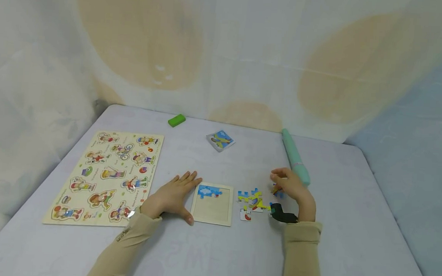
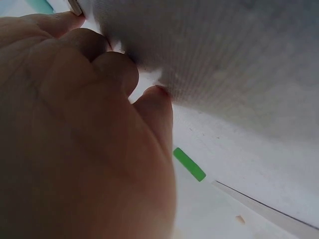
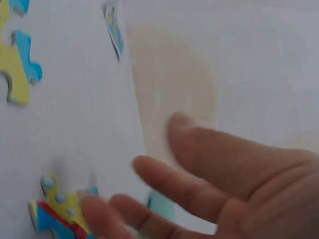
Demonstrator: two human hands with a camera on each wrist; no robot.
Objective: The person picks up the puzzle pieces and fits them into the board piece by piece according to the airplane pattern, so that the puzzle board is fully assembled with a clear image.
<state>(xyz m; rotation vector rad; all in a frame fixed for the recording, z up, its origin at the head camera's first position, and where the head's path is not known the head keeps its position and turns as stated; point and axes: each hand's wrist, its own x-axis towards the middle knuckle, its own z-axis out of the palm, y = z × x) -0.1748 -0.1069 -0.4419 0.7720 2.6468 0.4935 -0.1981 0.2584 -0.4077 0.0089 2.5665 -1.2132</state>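
Observation:
My left hand (image 1: pixel 173 196) lies with spread fingers at the left side of a small square wooden puzzle tray (image 1: pixel 212 213), fingertips and thumb right at its edge. Blue jigsaw pieces (image 1: pixel 207 191) sit joined in the tray's upper left corner. Over the table to the right, my right hand (image 1: pixel 293 188) hovers with thumb and fingers apart, nothing between them. Beneath its fingers are yellow, blue and red jigsaw pieces (image 3: pixel 60 214), partly hidden by the hand in the head view. Between tray and right hand lie several loose jigsaw pieces (image 1: pixel 255 201), mostly yellow and blue.
A large wooden board (image 1: pixel 128 170) with pictures of children covers the table's left side. Toward the back lie a green block (image 1: pixel 177 120) and a small picture card (image 1: pixel 221 140). A mint-green tapered case (image 1: pixel 295 157) lies just beyond the right hand.

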